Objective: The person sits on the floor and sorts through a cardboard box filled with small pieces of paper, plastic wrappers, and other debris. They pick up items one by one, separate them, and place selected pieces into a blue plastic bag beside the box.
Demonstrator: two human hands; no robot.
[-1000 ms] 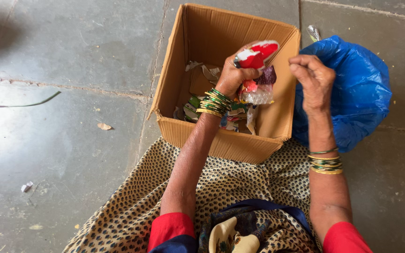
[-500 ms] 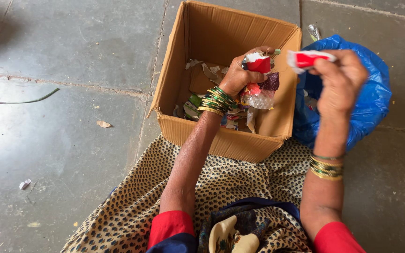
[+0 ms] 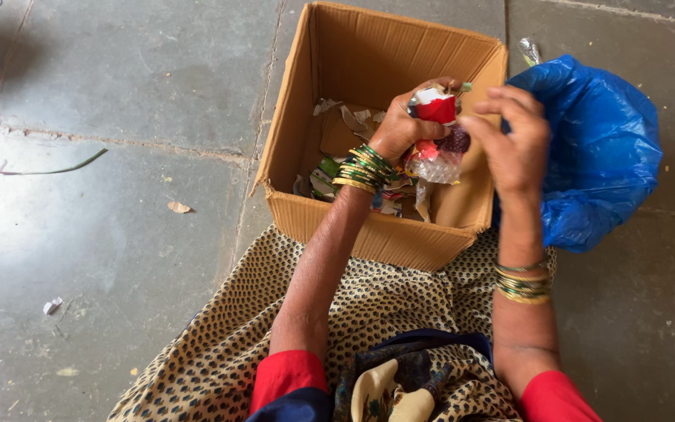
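Observation:
My left hand (image 3: 401, 125) is closed around a bunch of crumpled wrappers (image 3: 436, 133), red, white, purple and clear, held over the open cardboard box (image 3: 369, 234). My right hand (image 3: 509, 141) hovers just right of the bunch, fingers spread and reaching toward it, with nothing in it. Several green and gold bangles ring both wrists. More torn wrappers and paper scraps (image 3: 330, 176) lie in the bottom of the box.
A blue plastic bag (image 3: 603, 148) sits on the stone floor right of the box. A small foil wrapper (image 3: 528, 51) lies behind it. A dry leaf (image 3: 178, 207) and a thin stem (image 3: 56, 168) lie on the floor to the left. My patterned skirt (image 3: 220, 344) covers the foreground.
My right hand tore a red and white piece off the bunch, carried it right over the blue bag, and has come back to the bunch without it.

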